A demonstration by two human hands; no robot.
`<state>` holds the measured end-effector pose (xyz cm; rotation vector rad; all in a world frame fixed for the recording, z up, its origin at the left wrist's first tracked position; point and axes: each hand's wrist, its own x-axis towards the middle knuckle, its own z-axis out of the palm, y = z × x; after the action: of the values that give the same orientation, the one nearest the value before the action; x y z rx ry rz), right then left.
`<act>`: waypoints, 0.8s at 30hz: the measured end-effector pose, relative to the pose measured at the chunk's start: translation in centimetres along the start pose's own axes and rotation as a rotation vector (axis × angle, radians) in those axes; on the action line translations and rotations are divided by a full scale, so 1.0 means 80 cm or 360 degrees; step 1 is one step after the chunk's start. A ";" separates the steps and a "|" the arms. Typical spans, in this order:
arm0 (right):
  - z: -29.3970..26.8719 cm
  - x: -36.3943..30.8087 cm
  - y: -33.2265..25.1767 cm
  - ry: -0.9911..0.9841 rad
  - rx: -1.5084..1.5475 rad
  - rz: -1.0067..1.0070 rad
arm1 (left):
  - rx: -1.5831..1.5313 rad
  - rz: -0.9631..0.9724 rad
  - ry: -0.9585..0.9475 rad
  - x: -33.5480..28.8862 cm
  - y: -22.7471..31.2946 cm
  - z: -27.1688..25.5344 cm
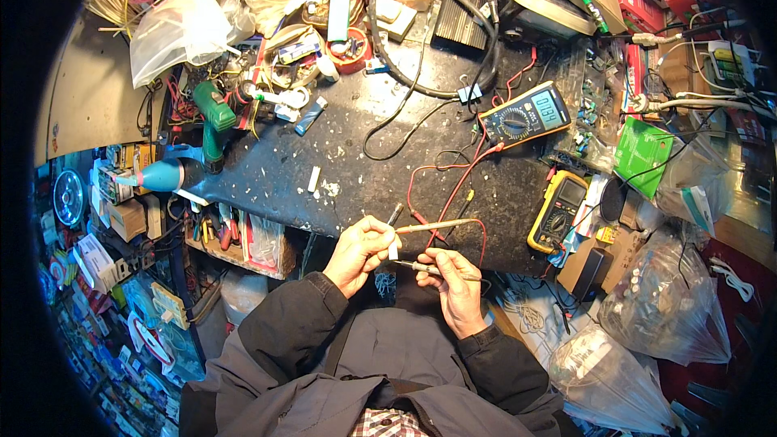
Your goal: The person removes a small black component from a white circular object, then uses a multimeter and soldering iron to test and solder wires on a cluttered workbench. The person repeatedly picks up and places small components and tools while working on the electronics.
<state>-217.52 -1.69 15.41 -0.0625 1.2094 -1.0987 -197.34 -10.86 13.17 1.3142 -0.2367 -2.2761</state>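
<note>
My left hand point(360, 256), fingers bent and pinched, grips a small white piece point(394, 252) above the bench's near edge. My right hand point(456, 285) pinches one slim metal tool point(424, 268); its long axis runs nearly left to right, its tip directed left at the white piece. Whether tip and piece touch, I cannot tell. One tan stick point(441, 226) extends rightward from beside my left fingertips, rising slightly away from me; one short dark rod point(395, 214) projects beyond the same fingers.

Just past my hands, at least two red wires point(410, 186) cross the bench point(368, 182), lying between my fingers and the meters. Of these there are two: one orange-and-black meter point(522, 117), its screen lit, and one yellow meter point(558, 212) nearer me. Farther left lie one white strip point(314, 179), one blue lighter point(311, 116), one green drill point(213, 119) and one blue bulb blower point(167, 174). One green board point(643, 155) occupies the right side.
</note>
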 end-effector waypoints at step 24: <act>0.003 -0.001 0.003 0.0011 0.0005 0.0090 | 0.0020 -0.0018 0.0003 -0.004 -0.003 -0.009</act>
<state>-217.17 -1.64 15.47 -0.0218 1.2088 -1.0520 -196.65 -10.43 12.92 1.3272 -0.2435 -2.2865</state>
